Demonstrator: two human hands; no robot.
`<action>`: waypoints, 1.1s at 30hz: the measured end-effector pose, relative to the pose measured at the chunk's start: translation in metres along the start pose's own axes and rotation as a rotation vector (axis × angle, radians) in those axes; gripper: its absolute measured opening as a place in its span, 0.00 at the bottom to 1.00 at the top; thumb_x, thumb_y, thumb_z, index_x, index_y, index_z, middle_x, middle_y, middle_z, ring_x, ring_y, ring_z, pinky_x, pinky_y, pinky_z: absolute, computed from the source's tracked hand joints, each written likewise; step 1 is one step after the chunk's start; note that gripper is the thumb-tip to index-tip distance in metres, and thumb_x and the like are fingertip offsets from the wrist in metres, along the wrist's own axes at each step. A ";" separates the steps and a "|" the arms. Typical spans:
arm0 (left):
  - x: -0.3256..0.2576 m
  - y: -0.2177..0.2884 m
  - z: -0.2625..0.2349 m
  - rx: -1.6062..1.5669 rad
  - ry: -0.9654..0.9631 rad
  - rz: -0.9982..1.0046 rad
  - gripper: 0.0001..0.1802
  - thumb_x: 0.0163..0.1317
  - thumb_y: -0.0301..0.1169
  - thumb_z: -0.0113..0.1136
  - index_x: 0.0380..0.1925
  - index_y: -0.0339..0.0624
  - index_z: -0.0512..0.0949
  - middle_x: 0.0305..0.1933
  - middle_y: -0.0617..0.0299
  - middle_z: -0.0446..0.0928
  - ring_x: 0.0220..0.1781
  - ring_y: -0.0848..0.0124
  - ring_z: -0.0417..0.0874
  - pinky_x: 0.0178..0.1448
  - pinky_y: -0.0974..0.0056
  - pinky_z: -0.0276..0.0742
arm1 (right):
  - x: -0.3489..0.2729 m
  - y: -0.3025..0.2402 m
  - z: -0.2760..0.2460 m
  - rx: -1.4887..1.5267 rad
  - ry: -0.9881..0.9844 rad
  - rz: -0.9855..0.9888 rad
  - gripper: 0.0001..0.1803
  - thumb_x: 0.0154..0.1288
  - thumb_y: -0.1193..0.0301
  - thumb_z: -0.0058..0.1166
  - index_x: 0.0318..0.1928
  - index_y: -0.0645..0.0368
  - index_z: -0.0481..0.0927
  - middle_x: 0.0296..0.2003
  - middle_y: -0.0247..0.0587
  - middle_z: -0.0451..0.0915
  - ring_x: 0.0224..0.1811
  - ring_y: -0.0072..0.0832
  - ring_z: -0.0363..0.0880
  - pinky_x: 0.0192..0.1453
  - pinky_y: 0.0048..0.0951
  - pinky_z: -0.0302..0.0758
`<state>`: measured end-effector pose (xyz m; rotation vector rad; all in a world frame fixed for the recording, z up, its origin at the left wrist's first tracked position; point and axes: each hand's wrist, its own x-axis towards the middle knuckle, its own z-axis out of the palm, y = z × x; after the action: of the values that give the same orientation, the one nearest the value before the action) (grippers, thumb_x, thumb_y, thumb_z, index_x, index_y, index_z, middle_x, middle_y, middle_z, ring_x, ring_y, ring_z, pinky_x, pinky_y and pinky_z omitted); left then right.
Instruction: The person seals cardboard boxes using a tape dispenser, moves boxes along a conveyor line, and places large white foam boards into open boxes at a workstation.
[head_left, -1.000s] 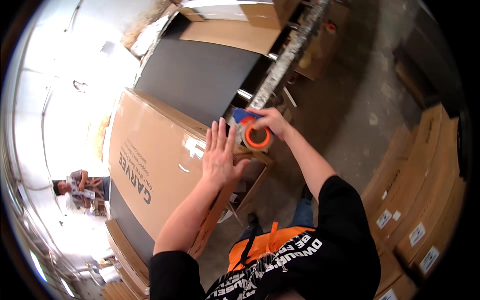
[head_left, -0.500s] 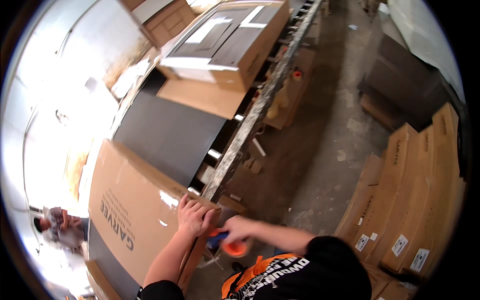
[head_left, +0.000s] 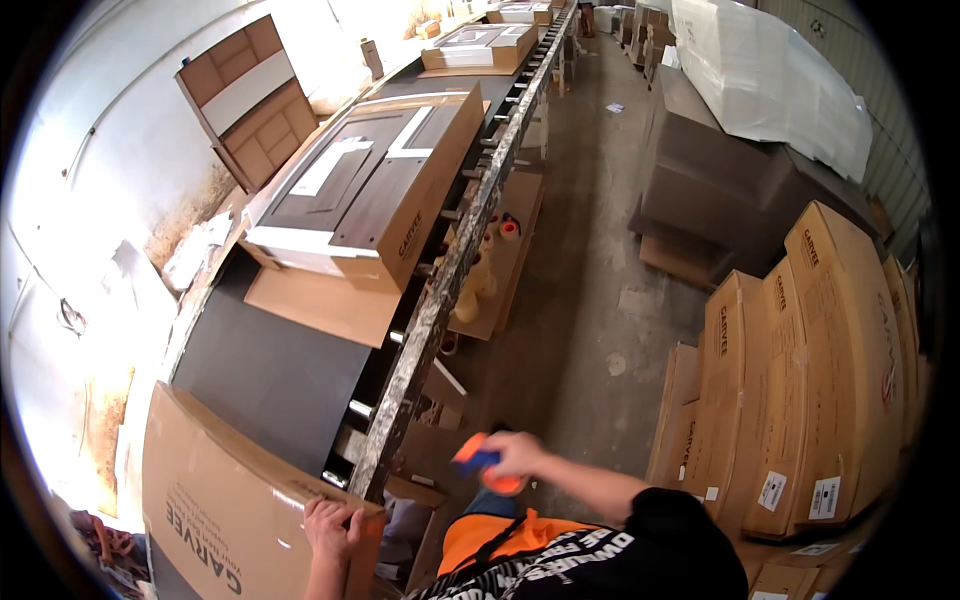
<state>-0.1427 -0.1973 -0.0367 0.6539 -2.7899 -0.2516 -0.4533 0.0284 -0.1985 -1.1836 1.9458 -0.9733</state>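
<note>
Well, in the head view my left hand (head_left: 333, 527) rests loosely spread on the carton (head_left: 225, 490), beside the right edge of the conveyor (head_left: 280, 340), seemingly steadying it; beyond that edge, my right hand (head_left: 518, 455) curls round a tape dispenser (head_left: 480, 458), carrying it clear.
</note>
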 end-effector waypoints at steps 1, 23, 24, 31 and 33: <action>0.006 -0.001 -0.003 -0.008 0.001 0.007 0.10 0.53 0.39 0.66 0.23 0.46 0.84 0.25 0.61 0.81 0.35 0.64 0.82 0.59 0.55 0.68 | -0.003 0.018 -0.041 0.058 0.183 0.178 0.38 0.37 0.54 0.69 0.55 0.48 0.82 0.47 0.39 0.84 0.49 0.32 0.83 0.55 0.31 0.77; 0.552 0.324 0.251 -0.497 -0.266 0.989 0.16 0.53 0.37 0.67 0.40 0.46 0.76 0.46 0.61 0.77 0.38 0.60 0.81 0.40 0.59 0.80 | 0.116 0.076 -0.383 1.005 1.200 0.282 0.39 0.61 0.75 0.58 0.70 0.64 0.55 0.57 0.44 0.71 0.59 0.33 0.71 0.63 0.33 0.69; 0.578 0.325 0.258 -0.473 -0.277 0.970 0.16 0.54 0.37 0.67 0.40 0.46 0.76 0.43 0.62 0.77 0.39 0.60 0.81 0.40 0.59 0.80 | 0.130 0.102 -0.400 1.086 1.105 0.223 0.43 0.63 0.71 0.60 0.73 0.62 0.50 0.63 0.46 0.67 0.62 0.34 0.70 0.66 0.36 0.67; 0.800 0.320 0.289 -0.332 -0.083 0.506 0.11 0.56 0.36 0.65 0.36 0.47 0.76 0.39 0.57 0.78 0.38 0.54 0.80 0.42 0.53 0.79 | 0.248 0.167 -0.564 0.993 0.949 0.155 0.39 0.59 0.76 0.62 0.70 0.62 0.59 0.61 0.49 0.69 0.49 0.25 0.77 0.55 0.30 0.76; 0.866 0.316 0.283 -0.269 -0.044 0.318 0.12 0.56 0.35 0.65 0.37 0.47 0.76 0.40 0.57 0.78 0.41 0.53 0.79 0.45 0.50 0.78 | 0.281 0.182 -0.608 0.903 0.890 0.180 0.32 0.57 0.77 0.64 0.63 0.65 0.70 0.54 0.47 0.76 0.42 0.24 0.80 0.48 0.27 0.79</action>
<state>-1.1028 -0.2829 -0.0478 0.1412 -2.7752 -0.5664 -1.1358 -0.0146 -0.0835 -0.0232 1.7358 -2.1839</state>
